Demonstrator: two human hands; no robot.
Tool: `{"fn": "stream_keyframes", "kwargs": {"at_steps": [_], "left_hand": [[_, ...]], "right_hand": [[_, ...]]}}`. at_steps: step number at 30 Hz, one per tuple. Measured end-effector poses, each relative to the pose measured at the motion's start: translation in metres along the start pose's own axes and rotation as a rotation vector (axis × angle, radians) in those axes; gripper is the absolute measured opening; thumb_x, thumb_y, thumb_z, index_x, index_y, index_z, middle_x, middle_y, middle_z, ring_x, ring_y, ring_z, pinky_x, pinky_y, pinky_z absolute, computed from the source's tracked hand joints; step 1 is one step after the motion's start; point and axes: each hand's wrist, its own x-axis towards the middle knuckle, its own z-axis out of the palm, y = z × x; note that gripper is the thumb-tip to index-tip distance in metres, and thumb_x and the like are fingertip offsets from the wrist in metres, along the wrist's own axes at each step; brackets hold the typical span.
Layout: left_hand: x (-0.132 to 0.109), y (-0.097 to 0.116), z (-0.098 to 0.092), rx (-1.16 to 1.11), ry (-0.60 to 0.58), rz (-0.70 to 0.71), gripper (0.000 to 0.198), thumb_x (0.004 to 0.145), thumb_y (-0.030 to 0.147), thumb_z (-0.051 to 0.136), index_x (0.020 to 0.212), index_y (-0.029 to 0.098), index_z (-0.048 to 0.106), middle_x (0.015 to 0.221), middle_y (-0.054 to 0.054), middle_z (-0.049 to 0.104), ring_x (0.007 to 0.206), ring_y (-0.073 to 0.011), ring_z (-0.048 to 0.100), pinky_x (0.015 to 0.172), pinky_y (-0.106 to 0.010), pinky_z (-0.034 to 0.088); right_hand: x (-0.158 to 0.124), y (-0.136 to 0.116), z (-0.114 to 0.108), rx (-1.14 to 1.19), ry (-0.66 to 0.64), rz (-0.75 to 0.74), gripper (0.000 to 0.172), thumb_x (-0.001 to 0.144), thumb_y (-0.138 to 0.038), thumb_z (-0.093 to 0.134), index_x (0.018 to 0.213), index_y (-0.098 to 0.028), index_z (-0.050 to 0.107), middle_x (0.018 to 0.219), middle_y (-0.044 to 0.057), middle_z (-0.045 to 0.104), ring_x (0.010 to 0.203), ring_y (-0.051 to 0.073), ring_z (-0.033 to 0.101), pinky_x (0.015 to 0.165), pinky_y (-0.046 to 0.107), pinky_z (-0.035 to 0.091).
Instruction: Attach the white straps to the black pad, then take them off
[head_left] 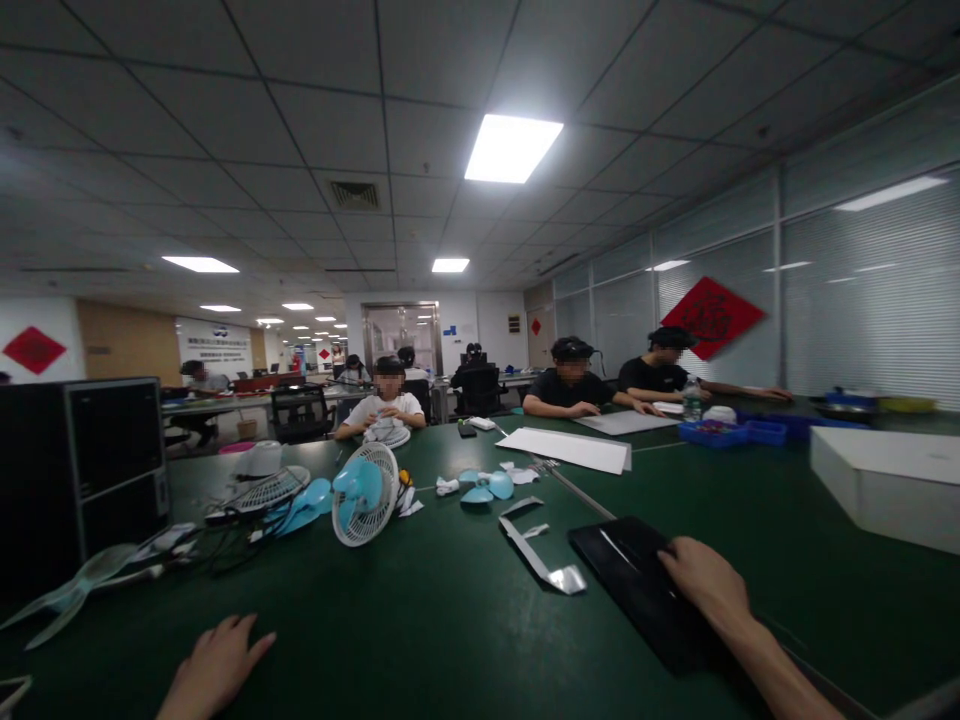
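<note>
My left hand (pixel 216 668) lies palm down on the green table (pixel 420 630) at the lower left, its fingers stretched out and nothing in it. At the lower right, my right hand (pixel 709 580) is closed over the near right edge of a flat, glossy black panel (pixel 630 570), thumb side on top. The fingers under the edge are hidden. A bent white strip (pixel 525 550) with a shiny silver end lies just left of the panel. Behind the panel, a thin metal rod (pixel 581 490) points away across the table.
Left of centre are a fan head with blue blades (pixel 365 495), a loose blue fan blade (pixel 480 487) and cables. A black computer case (pixel 116 470) stands at far left. At right are a white box (pixel 885 480) and blue trays (pixel 712 432). Several people sit beyond.
</note>
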Motion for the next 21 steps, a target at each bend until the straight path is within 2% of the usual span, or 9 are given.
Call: {"fn": "stream_keyframes", "kwargs": {"at_steps": [4,7,11,15,18,21], "left_hand": [[0.001,0.001,0.001,-0.003,-0.002,0.015,0.078,0.075,0.059,0.039,0.134,0.009,0.046,0.143,-0.019,0.042,0.128,-0.0347,0.043,0.096,-0.049,0.043],[-0.001,0.004,0.001,-0.008,0.021,0.008,0.075,0.076,0.057,0.04,0.134,0.01,0.047,0.142,-0.019,0.043,0.128,-0.035,0.043,0.096,-0.05,0.043],[-0.005,0.006,-0.001,0.002,0.013,-0.022,0.072,0.077,0.055,0.042,0.134,0.011,0.047,0.143,-0.017,0.042,0.128,-0.0337,0.043,0.097,-0.049,0.042],[-0.009,0.011,-0.007,-0.024,0.086,0.02,0.069,0.078,0.051,0.041,0.133,0.01,0.047,0.141,-0.017,0.045,0.126,-0.0323,0.045,0.096,-0.048,0.043],[-0.016,0.027,-0.018,-0.056,0.142,0.089,0.066,0.079,0.05,0.039,0.13,0.009,0.049,0.136,-0.016,0.05,0.124,-0.0312,0.047,0.098,-0.047,0.042],[-0.03,0.054,-0.031,-0.127,0.208,0.218,0.065,0.08,0.053,0.037,0.127,0.01,0.052,0.134,-0.014,0.052,0.125,-0.0285,0.046,0.105,-0.043,0.036]], "right_hand": [[0.002,-0.007,-0.005,0.118,0.163,-0.035,0.043,0.091,-0.038,0.035,0.107,-0.01,0.064,0.109,0.017,0.065,0.099,0.03,0.061,0.077,0.037,0.047],[-0.004,-0.036,-0.011,0.271,0.206,-0.118,0.045,0.089,-0.039,0.036,0.11,-0.01,0.064,0.113,0.016,0.065,0.103,0.028,0.06,0.086,0.036,0.045],[-0.028,-0.101,-0.014,0.427,0.134,-0.434,0.038,0.088,-0.038,0.041,0.102,-0.015,0.067,0.107,0.011,0.066,0.1,0.024,0.059,0.089,0.032,0.043],[-0.059,-0.172,-0.002,0.424,0.003,-0.753,0.028,0.088,-0.034,0.047,0.098,-0.019,0.068,0.099,0.008,0.065,0.094,0.021,0.057,0.084,0.03,0.042],[-0.079,-0.215,0.015,0.392,-0.108,-0.925,0.022,0.086,-0.03,0.053,0.096,-0.019,0.069,0.096,0.006,0.064,0.094,0.02,0.056,0.083,0.027,0.041],[-0.091,-0.246,0.033,0.345,-0.193,-1.051,0.02,0.085,-0.031,0.056,0.097,-0.02,0.069,0.095,0.005,0.064,0.093,0.019,0.055,0.08,0.026,0.04]]}}
